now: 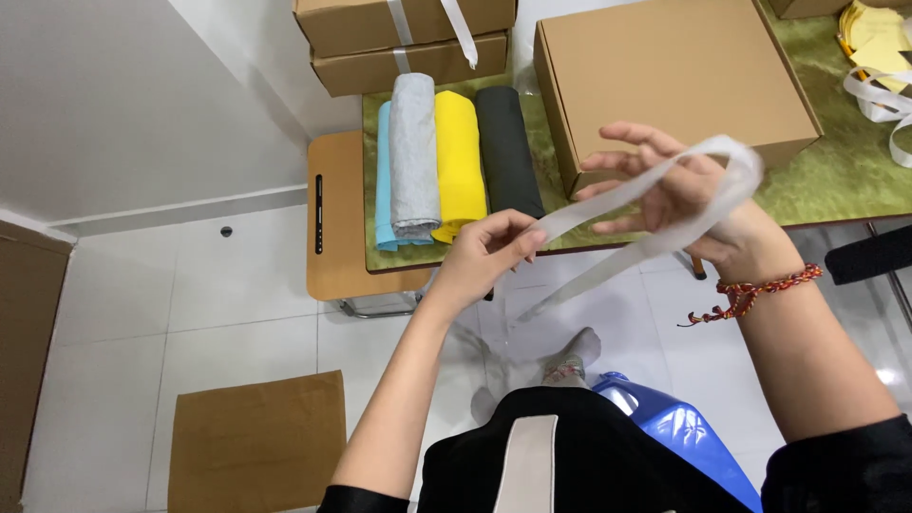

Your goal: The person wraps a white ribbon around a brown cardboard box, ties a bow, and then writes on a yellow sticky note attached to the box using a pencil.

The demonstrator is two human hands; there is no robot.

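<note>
While the person sits on a blue stool (689, 432), both hands are up in the air over the white floor (237, 294). The left hand (489, 252) has its fingers (522, 236) pinched together on one end of a long white ribbon (646, 190). The ribbon goes up from those fingers and loops around the right hand (684, 195), whose fingers (646, 133) are spread apart, with the ribbon lying across them. One loose end hangs down below the hands. There is open room under and between the hands. Just past the fingers is the front edge of the desk (836, 180) with its green top. Past the left fingers lie four rolled cloths (446, 161), side by side, their ends poking over the edge. Behind the right fingers sits a flat brown box (665, 66), near the edge.
</note>
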